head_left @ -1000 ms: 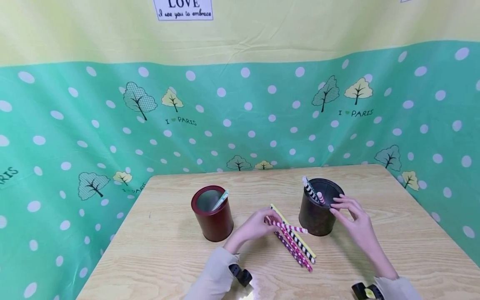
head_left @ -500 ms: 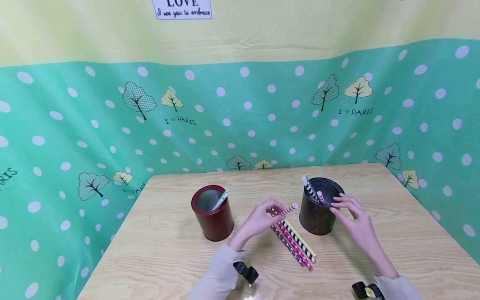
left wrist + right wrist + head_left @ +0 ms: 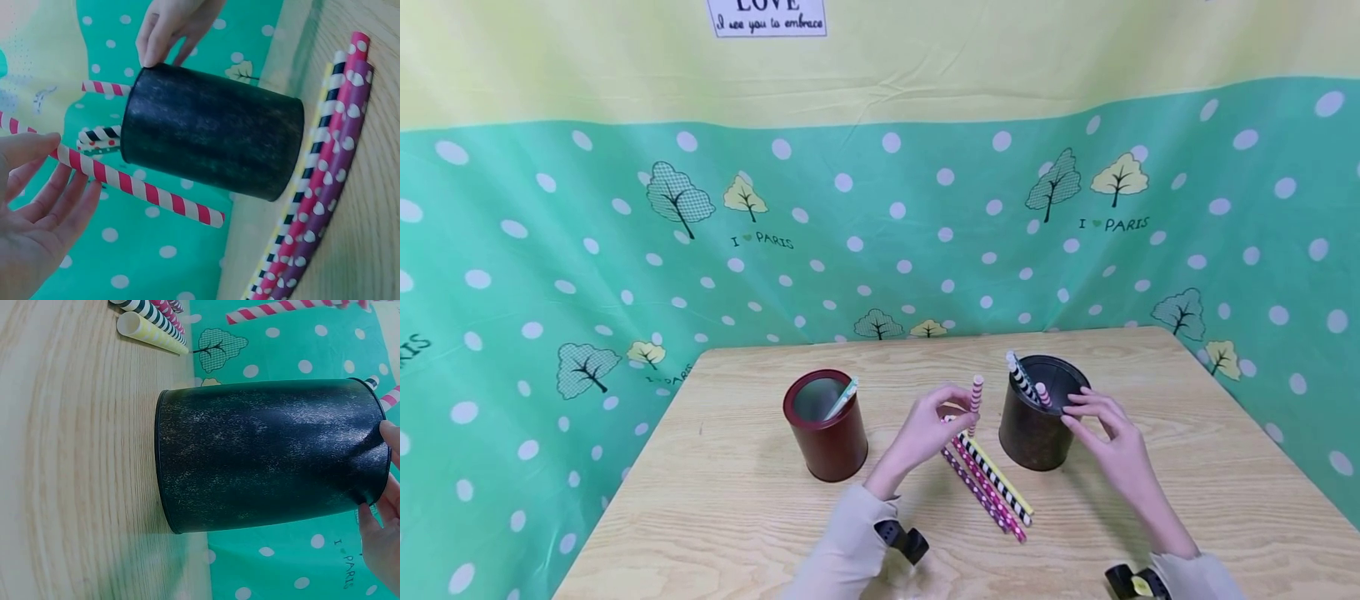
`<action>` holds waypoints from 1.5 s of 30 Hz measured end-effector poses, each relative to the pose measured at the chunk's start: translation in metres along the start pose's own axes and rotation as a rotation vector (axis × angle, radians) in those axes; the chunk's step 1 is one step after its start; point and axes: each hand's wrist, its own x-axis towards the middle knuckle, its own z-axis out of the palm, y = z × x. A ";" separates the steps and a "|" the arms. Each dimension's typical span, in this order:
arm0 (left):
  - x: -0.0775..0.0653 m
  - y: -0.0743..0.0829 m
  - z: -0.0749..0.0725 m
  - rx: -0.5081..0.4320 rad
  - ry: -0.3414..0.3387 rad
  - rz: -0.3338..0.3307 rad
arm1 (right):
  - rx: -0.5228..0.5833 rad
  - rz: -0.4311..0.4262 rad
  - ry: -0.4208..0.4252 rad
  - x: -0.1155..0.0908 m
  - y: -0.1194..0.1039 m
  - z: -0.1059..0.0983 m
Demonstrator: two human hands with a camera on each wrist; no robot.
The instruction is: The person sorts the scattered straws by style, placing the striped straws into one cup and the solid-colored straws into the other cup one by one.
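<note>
My left hand (image 3: 934, 429) pinches a red-and-white striped paper straw (image 3: 145, 190) between thumb and fingers. The straw stands nearly upright above the table, left of a dark metal can (image 3: 1036, 437). At that can's rim, my right hand (image 3: 1114, 446) holds on from the right, with the thumb against the outer wall. Several straws lean inside the can, among them a black-and-white striped one (image 3: 1022, 382) and a pink-striped one (image 3: 1043, 394). Below my left hand lie a yellow straw (image 3: 1019, 497), a black-and-white one (image 3: 997, 482), a pink dotted one (image 3: 1004, 512) and a purple dotted one (image 3: 976, 493).
A dark red can (image 3: 831, 448) stands at the left on the wooden table (image 3: 715, 483), with a teal-and-white straw (image 3: 842, 400) leaning in it. A green dotted curtain (image 3: 820, 292) hangs behind the table.
My left hand has lifted the striped straw off the pile and turned it from lying flat to upright, moving slightly right. My right hand has stayed on the dark can's rim.
</note>
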 end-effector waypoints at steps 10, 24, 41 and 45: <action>0.005 0.010 0.005 -0.047 0.100 0.027 | -0.009 0.003 -0.001 0.000 -0.004 0.000; 0.014 0.037 0.011 -0.225 0.312 0.134 | 0.033 -0.017 0.009 0.000 -0.006 0.001; 0.036 0.026 0.025 -0.349 0.438 0.189 | 0.046 -0.024 0.014 0.000 -0.003 0.000; 0.038 0.028 0.030 -0.346 0.448 0.202 | 0.058 -0.030 0.008 0.000 -0.003 0.000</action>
